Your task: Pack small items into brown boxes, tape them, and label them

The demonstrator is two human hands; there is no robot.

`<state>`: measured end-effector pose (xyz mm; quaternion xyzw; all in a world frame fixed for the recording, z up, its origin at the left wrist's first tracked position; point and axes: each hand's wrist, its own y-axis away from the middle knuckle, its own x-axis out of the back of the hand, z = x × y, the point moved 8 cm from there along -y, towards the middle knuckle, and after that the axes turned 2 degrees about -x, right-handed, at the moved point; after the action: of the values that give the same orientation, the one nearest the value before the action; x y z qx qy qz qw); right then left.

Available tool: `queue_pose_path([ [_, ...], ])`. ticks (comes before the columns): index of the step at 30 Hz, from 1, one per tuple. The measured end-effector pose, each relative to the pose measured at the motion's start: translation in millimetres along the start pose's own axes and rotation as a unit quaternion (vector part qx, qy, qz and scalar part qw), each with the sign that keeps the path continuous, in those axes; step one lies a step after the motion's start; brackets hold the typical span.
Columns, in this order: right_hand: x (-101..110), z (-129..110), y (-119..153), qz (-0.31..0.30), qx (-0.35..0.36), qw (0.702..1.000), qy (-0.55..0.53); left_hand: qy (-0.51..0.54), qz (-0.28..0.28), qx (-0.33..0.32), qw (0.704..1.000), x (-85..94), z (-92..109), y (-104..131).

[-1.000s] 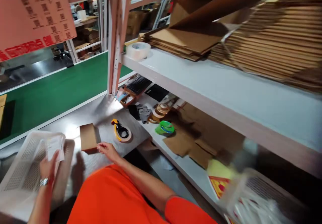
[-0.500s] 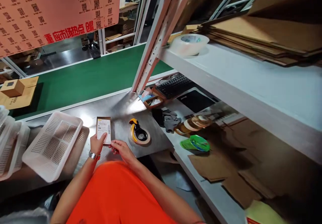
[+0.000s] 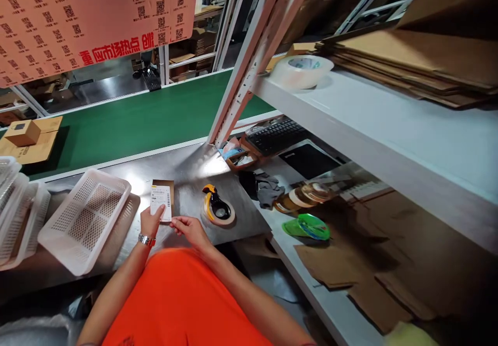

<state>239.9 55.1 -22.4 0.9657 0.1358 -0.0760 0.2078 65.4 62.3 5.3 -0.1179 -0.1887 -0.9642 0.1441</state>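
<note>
A small brown cardboard box [image 3: 170, 184] with a white shipping label [image 3: 161, 195] over its face is held above the steel table [image 3: 187, 164]. My left hand [image 3: 150, 221] grips the box from below, its thumb pressed on the label's front. At the lower right corner, my right hand [image 3: 189, 228] pinches the label's edge between thumb and fingertips. To the right of the hands, a yellow and black tape dispenser [image 3: 218, 208] with a roll of tape lies on the table.
White perforated baskets [image 3: 87, 216] stand on the left. Beyond the table runs a green conveyor belt [image 3: 148, 118] carrying a small carton [image 3: 22, 133]. A white upright post [image 3: 249, 71] and shelf [image 3: 373, 128] rise at right. A bottle [image 3: 301, 198] and green cup [image 3: 306, 226] lie below.
The view has shifted slightly, so the surroundings sit a little further right. More brown cardboard shows along the label's upper right. Both hands keep their hold.
</note>
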Motion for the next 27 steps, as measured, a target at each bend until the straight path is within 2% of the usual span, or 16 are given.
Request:
queue_pose_path([
  [4,3,1,2,0.02,-0.002,1.0,-0.018,0.08,0.025,-0.005,0.997,1.4,-10,0],
  [8,-3,3,4,0.003,-0.027,0.998,-0.061,0.108,0.046,0.0,0.993,6.8,-16,-1],
  [15,-14,1,5,-0.015,-0.027,0.999,-0.035,0.111,0.048,-0.012,0.993,11.9,-16,-4],
  [27,-17,3,-5,-0.011,-0.011,1.0,0.009,0.083,0.031,0.007,0.996,14.4,-22,-10],
])
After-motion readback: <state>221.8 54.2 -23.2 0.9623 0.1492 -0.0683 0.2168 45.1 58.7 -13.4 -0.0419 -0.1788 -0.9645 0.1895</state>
